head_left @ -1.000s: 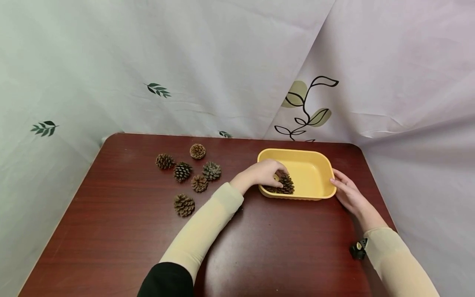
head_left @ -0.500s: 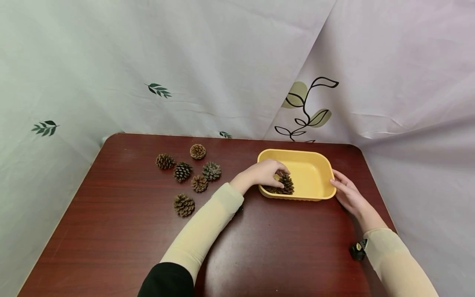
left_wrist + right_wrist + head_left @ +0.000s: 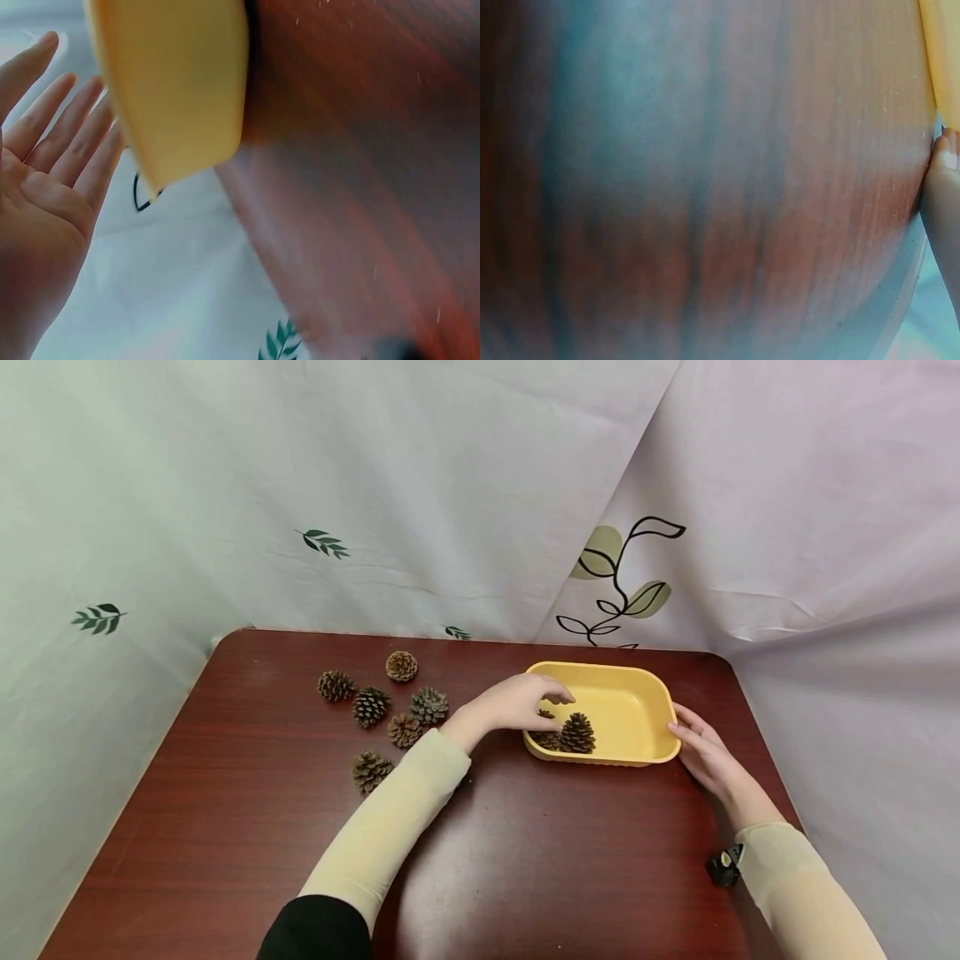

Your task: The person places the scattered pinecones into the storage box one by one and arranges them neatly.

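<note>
My left hand [image 3: 517, 702] hangs over the left end of a yellow rectangular tub [image 3: 648, 672], thumb and fingers spread apart with nothing between them. In the left wrist view its open palm [image 3: 52, 195] shows beside the tub's wall [image 3: 180, 90]. One pine cone [image 3: 577, 734] sits upright inside the tub near its front wall. Beside it lies another pine cone [image 3: 546, 740], partly hidden under my left thumb. My right hand [image 3: 705, 752] rests against the tub's right end, fingers extended along the outside and thumb at the rim.
Several loose pine cones [image 3: 371, 707] lie on the left part of the dark red-brown table [image 3: 225, 827]. One cone [image 3: 371, 772] lies nearest my left sleeve [image 3: 397, 818]. A white curtain with leaf prints [image 3: 450, 510] hangs behind the table.
My left hand has let go of the pine cone in the tub, spread its fingers and drawn up and to the left. My right hand stays at the tub's end.
</note>
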Demonstrator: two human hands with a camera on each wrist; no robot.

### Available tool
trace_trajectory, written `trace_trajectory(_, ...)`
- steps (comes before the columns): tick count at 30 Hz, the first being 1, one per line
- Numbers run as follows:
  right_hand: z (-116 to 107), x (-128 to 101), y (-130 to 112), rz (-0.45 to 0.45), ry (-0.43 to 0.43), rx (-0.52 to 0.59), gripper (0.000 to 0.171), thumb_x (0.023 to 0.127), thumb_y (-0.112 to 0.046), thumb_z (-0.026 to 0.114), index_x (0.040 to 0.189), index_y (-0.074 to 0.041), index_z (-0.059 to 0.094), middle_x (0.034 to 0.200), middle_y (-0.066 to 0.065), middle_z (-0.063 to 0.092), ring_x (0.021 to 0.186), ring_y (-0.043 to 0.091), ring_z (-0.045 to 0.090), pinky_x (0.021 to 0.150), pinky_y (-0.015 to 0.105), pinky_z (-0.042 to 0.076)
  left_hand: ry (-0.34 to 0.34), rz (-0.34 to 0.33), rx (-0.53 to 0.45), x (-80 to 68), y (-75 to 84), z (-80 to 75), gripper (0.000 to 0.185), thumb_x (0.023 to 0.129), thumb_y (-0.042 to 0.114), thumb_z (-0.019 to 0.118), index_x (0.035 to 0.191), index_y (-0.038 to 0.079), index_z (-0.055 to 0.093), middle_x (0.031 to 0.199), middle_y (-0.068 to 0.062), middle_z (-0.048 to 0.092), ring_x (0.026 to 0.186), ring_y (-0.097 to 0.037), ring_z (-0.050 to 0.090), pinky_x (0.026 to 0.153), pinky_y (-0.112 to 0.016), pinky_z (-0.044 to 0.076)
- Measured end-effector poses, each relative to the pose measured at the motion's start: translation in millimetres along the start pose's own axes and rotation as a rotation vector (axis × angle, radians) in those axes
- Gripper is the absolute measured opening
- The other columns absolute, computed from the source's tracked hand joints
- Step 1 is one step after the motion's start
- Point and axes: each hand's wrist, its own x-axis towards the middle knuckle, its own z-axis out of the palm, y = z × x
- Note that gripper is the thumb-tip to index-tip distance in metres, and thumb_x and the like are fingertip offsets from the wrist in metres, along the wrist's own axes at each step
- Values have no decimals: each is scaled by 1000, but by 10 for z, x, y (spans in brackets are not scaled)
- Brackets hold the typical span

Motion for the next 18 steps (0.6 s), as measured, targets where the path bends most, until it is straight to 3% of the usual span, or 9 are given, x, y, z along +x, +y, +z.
trace_trajectory(4, 3, -5, 0, 2, 6, -7, 46, 112, 4, 32, 139, -21, 60, 132, -8, 72, 117, 3, 69, 97, 16, 56, 25, 16, 31, -167, 13, -109, 46, 97, 24, 79, 138, 8, 69, 135, -6, 73, 126, -22, 69, 113, -34, 53)
trace_trajectory(10, -6, -2, 0, 16, 11, -20, 45, 112, 3, 33, 140, -22, 59, 134, -10, 70, 119, 2, 67, 98, 15, 55, 81, 28, -8, -473, 22, -246, 45, 94, 19, 81, 137, 9, 70, 133, -7, 74, 124, -23, 70, 113, -37, 54)
trace_trajectory(18, -12, -6, -6, 14, 9, -23, 46, 112, 3, 32, 140, -22, 60, 130, -8, 72, 116, 3, 69, 96, 16, 57, 136, 4, -5, -886, -25, -393, 46, 94, 21, 80, 137, 9, 70, 138, -8, 71, 135, -24, 64, 120, -41, 49)
